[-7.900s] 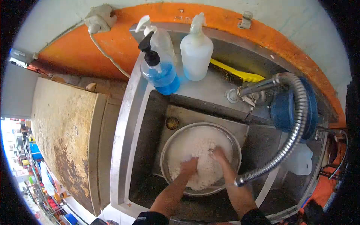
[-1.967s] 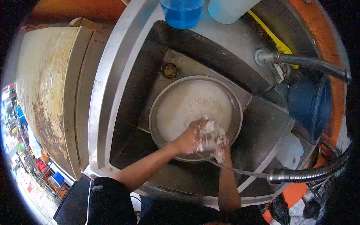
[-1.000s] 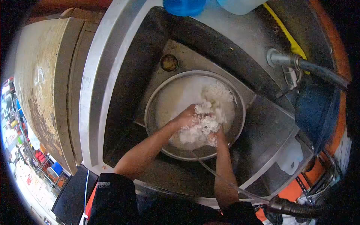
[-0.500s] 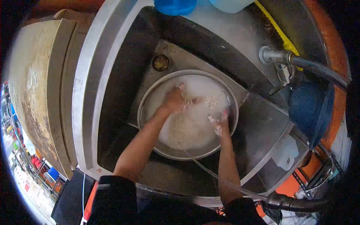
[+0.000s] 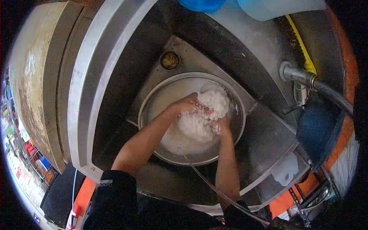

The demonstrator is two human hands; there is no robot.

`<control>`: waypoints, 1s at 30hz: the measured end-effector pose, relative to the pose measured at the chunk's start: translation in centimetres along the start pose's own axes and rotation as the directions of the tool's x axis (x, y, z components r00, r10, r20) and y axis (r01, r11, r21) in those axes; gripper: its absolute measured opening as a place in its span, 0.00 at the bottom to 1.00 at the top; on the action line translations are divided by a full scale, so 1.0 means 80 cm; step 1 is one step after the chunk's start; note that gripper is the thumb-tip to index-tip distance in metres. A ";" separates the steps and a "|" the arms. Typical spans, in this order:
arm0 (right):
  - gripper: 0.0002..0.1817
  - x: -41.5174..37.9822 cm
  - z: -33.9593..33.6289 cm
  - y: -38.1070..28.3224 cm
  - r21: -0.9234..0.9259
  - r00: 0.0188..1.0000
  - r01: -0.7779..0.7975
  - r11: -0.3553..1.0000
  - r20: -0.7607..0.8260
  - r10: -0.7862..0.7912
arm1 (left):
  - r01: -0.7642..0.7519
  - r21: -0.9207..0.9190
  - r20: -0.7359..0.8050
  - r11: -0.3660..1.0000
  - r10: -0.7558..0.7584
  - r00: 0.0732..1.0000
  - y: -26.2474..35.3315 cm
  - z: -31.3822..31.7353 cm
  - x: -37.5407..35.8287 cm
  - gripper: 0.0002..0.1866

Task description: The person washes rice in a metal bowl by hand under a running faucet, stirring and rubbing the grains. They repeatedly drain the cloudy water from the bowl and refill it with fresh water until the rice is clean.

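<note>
A stainless steel sink (image 5: 97, 73) is being seen from above, filling most of the head view, with its broad rim running down the left side and its dark basin opening to the right. To the left of the sink, a worn, stained counter (image 5: 32, 76) is being shown, just beside the rim. A round metal bowl (image 5: 147, 105) is being kept on the floor of the basin, near the middle, with the drain (image 5: 170, 60) lying just beyond its far edge. The bowl is being filled by a mound of white rice (image 5: 191, 130) in cloudy water, heaped toward the far right side.

Two bare forearms in dark sleeves are being reached into the bowl from the near edge. The left hand (image 5: 186, 107) is being pressed into the rice with its fingers curled around a clump of grains. The right hand (image 5: 220, 125) is being held just beside it, also cupped against the rice, its fingers partly buried; how tightly it is closed cannot be told. The two hands are being kept close together over the heap.

On the right, a faucet (image 5: 303, 78) is being seen fixed on the sink's back ledge, above a dark blue container (image 5: 320, 128). A yellow brush (image 5: 303, 50) is being shown lying along the ledge, and the bottoms of a blue bottle (image 5: 201, 4) and a clear bottle (image 5: 276, 7) are being cut off at the top edge.
</note>
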State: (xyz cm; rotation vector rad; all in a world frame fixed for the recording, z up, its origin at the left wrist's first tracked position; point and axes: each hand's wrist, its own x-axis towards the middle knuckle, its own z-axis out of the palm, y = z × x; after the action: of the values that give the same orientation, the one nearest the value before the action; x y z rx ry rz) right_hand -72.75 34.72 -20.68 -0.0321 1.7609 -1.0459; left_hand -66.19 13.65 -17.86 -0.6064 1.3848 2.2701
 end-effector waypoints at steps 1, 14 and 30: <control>0.28 -0.009 0.005 0.003 0.214 1.000 -0.006 0.977 -0.012 0.009 | -0.053 -0.028 -0.003 0.998 0.053 0.999 -0.003 0.005 -0.005 0.31; 0.24 -0.155 0.020 -0.036 0.008 0.982 -0.073 0.997 -0.172 0.074 | 0.062 0.957 -0.203 0.282 0.505 0.839 -0.059 0.016 -0.128 0.26; 0.35 -0.052 0.054 0.088 0.752 0.849 -0.454 0.477 0.201 0.489 | 0.356 -0.115 -0.091 0.927 -0.367 0.926 -0.182 -0.010 -0.038 0.30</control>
State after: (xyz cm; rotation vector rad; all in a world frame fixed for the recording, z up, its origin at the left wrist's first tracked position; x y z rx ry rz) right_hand -64.44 38.31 -22.48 0.9988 1.0794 -1.2961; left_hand -55.58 18.72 -26.94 -0.9496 1.1042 2.0363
